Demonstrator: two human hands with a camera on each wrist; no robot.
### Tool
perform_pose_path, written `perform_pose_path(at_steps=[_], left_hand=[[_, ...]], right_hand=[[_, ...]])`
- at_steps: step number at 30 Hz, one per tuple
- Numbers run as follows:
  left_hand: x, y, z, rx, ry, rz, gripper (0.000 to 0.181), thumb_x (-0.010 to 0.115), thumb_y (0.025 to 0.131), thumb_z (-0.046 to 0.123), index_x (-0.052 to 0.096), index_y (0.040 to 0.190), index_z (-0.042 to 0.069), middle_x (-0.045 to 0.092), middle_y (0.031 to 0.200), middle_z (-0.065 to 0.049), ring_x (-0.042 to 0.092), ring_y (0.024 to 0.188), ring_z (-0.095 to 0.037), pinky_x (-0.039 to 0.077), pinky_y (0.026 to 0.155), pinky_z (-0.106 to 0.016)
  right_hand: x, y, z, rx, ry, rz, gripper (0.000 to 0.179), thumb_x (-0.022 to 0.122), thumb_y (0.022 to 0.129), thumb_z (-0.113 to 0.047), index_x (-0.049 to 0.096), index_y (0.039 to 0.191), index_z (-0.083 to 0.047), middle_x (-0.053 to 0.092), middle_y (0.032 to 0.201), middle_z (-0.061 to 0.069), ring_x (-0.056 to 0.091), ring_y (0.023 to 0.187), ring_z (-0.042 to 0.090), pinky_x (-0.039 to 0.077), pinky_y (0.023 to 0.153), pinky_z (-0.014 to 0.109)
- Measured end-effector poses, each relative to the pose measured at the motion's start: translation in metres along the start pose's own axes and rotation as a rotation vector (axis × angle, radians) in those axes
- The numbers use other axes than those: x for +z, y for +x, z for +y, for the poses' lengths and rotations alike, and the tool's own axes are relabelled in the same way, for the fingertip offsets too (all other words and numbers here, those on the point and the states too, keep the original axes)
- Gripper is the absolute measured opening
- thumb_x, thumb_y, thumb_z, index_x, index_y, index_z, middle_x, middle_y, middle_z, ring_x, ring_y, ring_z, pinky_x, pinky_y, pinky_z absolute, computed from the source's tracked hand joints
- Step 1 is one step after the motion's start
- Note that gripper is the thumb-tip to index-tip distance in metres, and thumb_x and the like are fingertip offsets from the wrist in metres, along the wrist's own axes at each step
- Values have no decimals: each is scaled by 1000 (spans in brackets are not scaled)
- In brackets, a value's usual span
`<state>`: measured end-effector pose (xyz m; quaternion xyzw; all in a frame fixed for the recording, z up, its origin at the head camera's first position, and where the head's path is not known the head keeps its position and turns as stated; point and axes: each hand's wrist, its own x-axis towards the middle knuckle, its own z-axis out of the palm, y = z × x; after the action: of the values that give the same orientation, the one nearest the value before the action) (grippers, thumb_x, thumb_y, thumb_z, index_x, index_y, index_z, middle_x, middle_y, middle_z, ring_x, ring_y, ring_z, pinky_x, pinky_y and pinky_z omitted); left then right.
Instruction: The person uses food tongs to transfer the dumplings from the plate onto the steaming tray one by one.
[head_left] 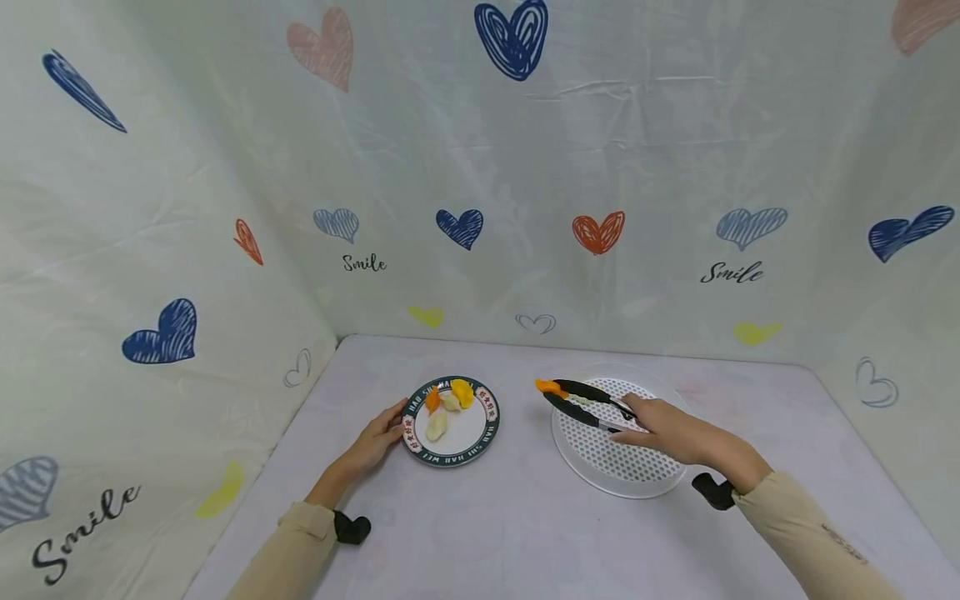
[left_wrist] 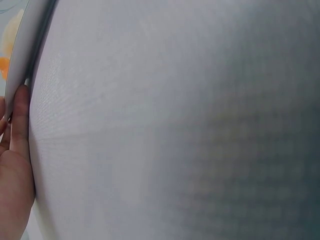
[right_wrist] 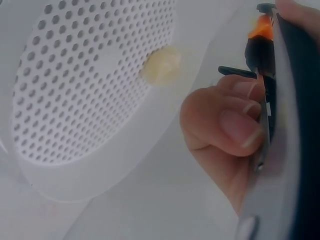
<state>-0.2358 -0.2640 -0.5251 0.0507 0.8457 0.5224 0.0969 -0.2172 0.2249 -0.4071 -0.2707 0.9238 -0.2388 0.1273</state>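
A round plate [head_left: 472,433] with a green lettered rim lies at the left; my left hand [head_left: 375,437] grips its left edge, fingers on both sides of the rim in the left wrist view. On the plate are an orange dumpling-like piece [head_left: 432,400], a yellow one [head_left: 462,392] and pale ones [head_left: 437,426]. My right hand [head_left: 667,429] holds black-tipped tongs [head_left: 588,390], with an orange piece [head_left: 552,387] pinched at their tips. The tongs reach over the left edge of a white perforated basket [head_left: 600,454]. A pale piece [right_wrist: 162,66] lies inside that basket.
A white-covered table [head_left: 525,533] carries the plate and basket side by side, with a gap between them. Behind and at the sides hangs a pale curtain [head_left: 525,150] printed with hearts.
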Motion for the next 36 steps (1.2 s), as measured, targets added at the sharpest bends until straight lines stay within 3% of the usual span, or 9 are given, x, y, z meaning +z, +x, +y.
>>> perform_pose_path(at_steps=[5,18,32,36], left_hand=[[0,-1,-1,-16,-2,5,55,44,105,5,24,156,-3,20,160,-26,24,145,-43,23,117,-53],[0,-1,1,-24,12,6,56,44,105,6,23,157,0,19,161,-24,21,147,-41,22,118,-52],[0,-1,0,-19,20,12,55,44,105,6,24,156,-2,20,161,-25,21,147,-42,20,118,-53],[0,0,1,-33,18,19,56,45,105,6,24,156,-1,20,161,-24,21,147,-41,22,117,-52]], right_hand=[[-3,-7,9,19,-6,1,74,61,98,-43,40,136,17,53,131,37,50,125,49,43,102,60],[4,-16,26,85,-19,-36,79,63,97,-40,36,137,22,48,133,42,48,125,54,44,99,62],[15,-13,39,90,2,-54,66,69,94,-33,44,129,17,60,119,32,59,112,44,52,89,55],[18,-13,43,86,-15,-62,69,69,94,-33,43,131,18,58,121,34,57,115,47,51,92,57]])
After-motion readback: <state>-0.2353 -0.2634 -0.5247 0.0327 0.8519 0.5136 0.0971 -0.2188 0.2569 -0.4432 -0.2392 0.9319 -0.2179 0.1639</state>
